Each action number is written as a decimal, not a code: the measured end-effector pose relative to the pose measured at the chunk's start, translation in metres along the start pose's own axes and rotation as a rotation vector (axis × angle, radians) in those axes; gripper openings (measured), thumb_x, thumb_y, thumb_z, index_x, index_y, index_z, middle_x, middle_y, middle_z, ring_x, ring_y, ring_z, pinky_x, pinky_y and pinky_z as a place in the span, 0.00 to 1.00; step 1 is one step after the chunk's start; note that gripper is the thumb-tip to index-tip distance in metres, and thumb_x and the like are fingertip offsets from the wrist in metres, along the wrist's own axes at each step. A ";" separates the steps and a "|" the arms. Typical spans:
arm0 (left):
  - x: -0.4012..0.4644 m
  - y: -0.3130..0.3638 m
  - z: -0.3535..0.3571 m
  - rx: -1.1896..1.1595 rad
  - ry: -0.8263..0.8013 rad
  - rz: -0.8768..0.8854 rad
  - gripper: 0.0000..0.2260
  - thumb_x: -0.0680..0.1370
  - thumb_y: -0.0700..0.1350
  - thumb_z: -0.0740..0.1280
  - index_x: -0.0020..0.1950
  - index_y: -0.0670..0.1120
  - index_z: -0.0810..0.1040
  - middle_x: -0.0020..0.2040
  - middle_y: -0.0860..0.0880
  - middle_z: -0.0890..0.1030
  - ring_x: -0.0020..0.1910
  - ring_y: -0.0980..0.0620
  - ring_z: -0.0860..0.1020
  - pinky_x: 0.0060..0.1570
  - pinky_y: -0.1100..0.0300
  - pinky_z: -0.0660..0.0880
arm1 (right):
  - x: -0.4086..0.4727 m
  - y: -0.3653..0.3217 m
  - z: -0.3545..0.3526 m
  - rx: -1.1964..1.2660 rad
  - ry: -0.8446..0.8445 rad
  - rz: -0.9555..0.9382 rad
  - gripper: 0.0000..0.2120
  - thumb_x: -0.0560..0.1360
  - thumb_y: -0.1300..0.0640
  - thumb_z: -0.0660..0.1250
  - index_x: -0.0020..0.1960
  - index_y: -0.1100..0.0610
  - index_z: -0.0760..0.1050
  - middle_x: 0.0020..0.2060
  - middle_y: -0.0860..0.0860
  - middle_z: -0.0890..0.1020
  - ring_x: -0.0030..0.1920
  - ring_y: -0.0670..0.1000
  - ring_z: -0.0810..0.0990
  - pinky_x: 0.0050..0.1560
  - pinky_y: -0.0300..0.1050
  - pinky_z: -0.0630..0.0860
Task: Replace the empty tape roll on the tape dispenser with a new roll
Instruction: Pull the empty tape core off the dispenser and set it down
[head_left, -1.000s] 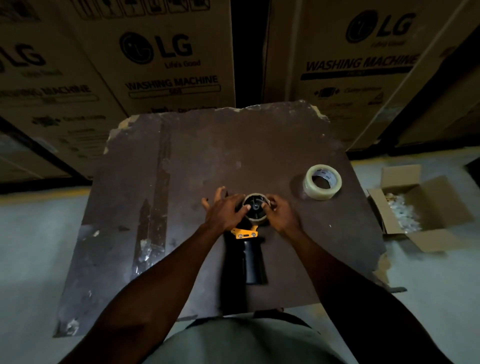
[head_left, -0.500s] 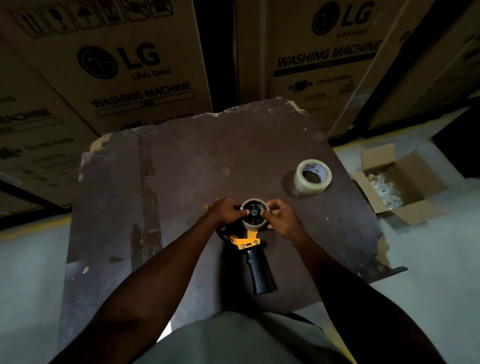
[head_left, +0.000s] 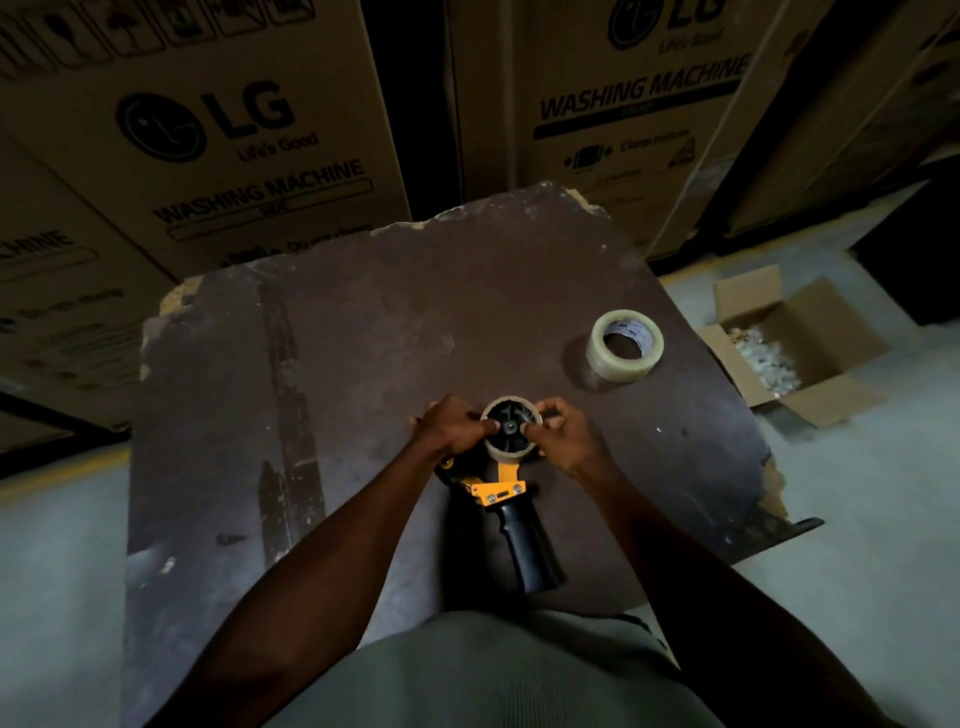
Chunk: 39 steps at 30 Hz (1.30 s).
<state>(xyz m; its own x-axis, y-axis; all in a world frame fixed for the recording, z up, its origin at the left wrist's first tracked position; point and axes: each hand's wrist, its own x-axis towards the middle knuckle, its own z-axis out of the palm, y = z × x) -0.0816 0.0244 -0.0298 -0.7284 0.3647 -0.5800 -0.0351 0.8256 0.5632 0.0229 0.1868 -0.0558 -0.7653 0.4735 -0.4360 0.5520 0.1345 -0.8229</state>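
1. Head view: I have the dispenser (head_left: 506, 488) lying flat on the table (head_left: 332, 374); its long axis runs from the hub at 12 o'clock down to the black handle at about 5 o'clock, pointing back at me.
2. The empty core (head_left: 511, 434) sits on the hub at the far end; my left hand (head_left: 452, 427) pinches its rim from 9 o'clock, my right hand (head_left: 563, 431) from 3 o'clock; fingers curled on both, thumbs pressed in toward the hub centre.
3. The new roll (head_left: 625, 345) lies flat at about 2 o'clock from the core, well apart from it, hole upward; my right hand is plainly the nearer one.
4. My judgement: the core must come off along the hub's axis, up toward the camera, not sideways; whether it has started to lift I cannot tell.
5. A box (head_left: 795, 343) stands open on the floor at 3 o'clock off the table.
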 end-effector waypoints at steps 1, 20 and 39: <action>0.000 -0.001 0.000 0.005 0.018 -0.004 0.12 0.66 0.63 0.71 0.34 0.56 0.82 0.37 0.53 0.84 0.43 0.51 0.82 0.52 0.54 0.78 | 0.001 0.001 0.000 -0.004 -0.005 0.005 0.11 0.68 0.58 0.76 0.43 0.47 0.76 0.41 0.59 0.86 0.39 0.53 0.83 0.46 0.58 0.82; -0.017 -0.021 -0.026 -0.117 -0.313 0.374 0.23 0.70 0.49 0.77 0.64 0.53 0.79 0.56 0.53 0.84 0.55 0.59 0.81 0.57 0.59 0.77 | -0.019 -0.003 -0.017 0.207 -0.283 -0.041 0.31 0.71 0.71 0.73 0.70 0.56 0.70 0.54 0.49 0.82 0.51 0.43 0.82 0.49 0.34 0.79; -0.021 -0.021 -0.005 0.073 -0.107 0.469 0.39 0.68 0.63 0.70 0.76 0.56 0.62 0.74 0.50 0.70 0.77 0.46 0.61 0.75 0.36 0.48 | -0.037 -0.016 -0.027 0.231 -0.390 -0.251 0.30 0.63 0.64 0.79 0.62 0.49 0.75 0.56 0.42 0.84 0.58 0.44 0.82 0.56 0.39 0.77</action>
<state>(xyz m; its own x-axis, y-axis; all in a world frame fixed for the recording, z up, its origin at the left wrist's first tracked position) -0.0692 -0.0024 -0.0267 -0.5800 0.7434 -0.3331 0.3311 0.5887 0.7374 0.0512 0.1902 -0.0164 -0.9557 0.0857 -0.2817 0.2816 -0.0145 -0.9594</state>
